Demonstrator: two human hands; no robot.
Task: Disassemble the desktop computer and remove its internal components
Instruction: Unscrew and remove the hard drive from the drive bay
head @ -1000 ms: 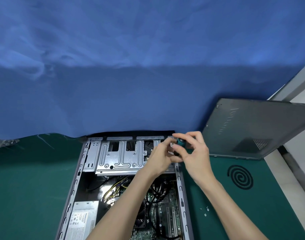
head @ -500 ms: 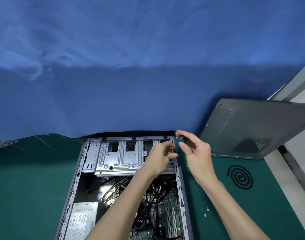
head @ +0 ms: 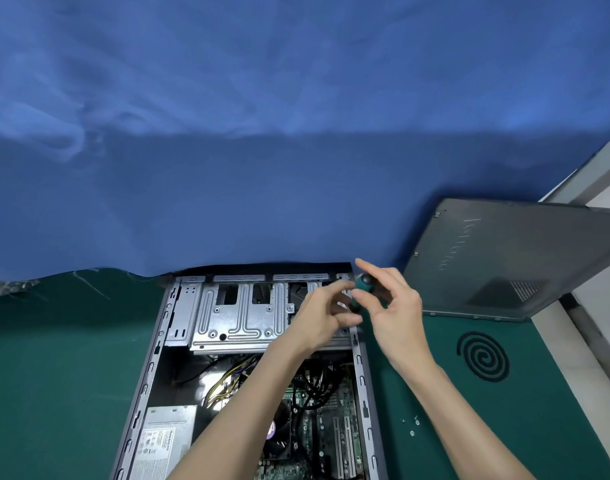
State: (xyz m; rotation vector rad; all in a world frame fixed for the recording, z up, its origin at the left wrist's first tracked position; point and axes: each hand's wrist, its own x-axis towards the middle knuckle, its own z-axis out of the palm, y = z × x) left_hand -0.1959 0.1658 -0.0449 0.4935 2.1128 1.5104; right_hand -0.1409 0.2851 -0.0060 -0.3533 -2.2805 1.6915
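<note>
The open desktop case (head: 147, 372) lies on a green mat with its silver drive cage (head: 241, 317) at the far end. Below the cage sit the power supply (head: 165, 441) and the motherboard (head: 331, 427) with black and yellow cables. My right hand (head: 390, 306) pinches the green handle of a screwdriver (head: 364, 285) upright over the cage's right corner, with the other fingers spread. My left hand (head: 322, 315) curls its fingers by the screwdriver's shaft; the tip is hidden behind it.
The removed grey side panel (head: 511, 258) leans at the right against the blue cloth backdrop (head: 262, 150). A black spiral mark (head: 483, 356) is on the green mat (head: 54, 375). Several small screws (head: 411, 426) lie right of the case.
My right hand's fingers have shifted round the screwdriver handle and opened out. The left hand stays by the shaft; the case has not moved.
</note>
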